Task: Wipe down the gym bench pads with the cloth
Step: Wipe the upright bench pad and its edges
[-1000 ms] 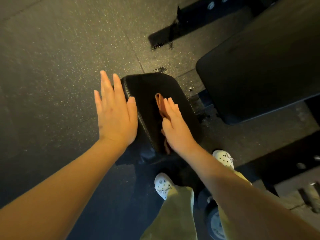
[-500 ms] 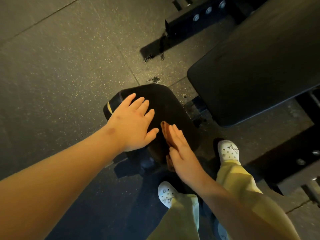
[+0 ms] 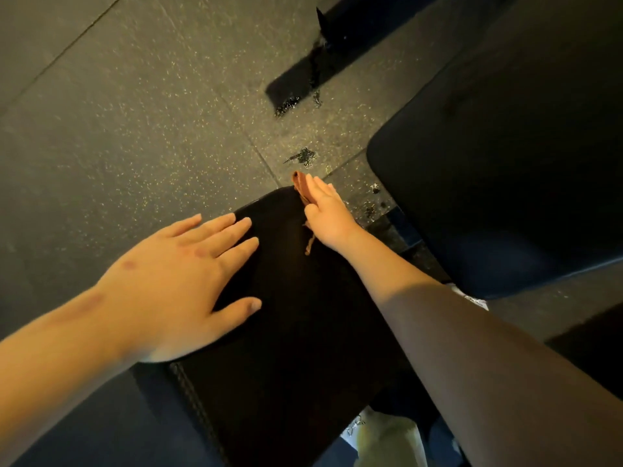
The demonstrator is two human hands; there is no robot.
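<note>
R grip (image 3: 328,214), fingers straight & together, is pressing the thin brown cloth (image 3: 301,188) flat at the far end of the small bench pad (image 3: 303,332) (cloth looking soft, light, prob. bunching unless palmed wide) while L grip (image 3: 178,281), spread, is bracing the pad's left edge, slick-looking vinyl over speckled rubber floor (image 3: 135,112), bigger pad (image 3: 505,146) standing just to the right.

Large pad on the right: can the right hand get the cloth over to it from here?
Probably yes. The right hand presses the cloth at the far edge of the small pad, and only a strip of floor lies between it and the large pad.
</note>
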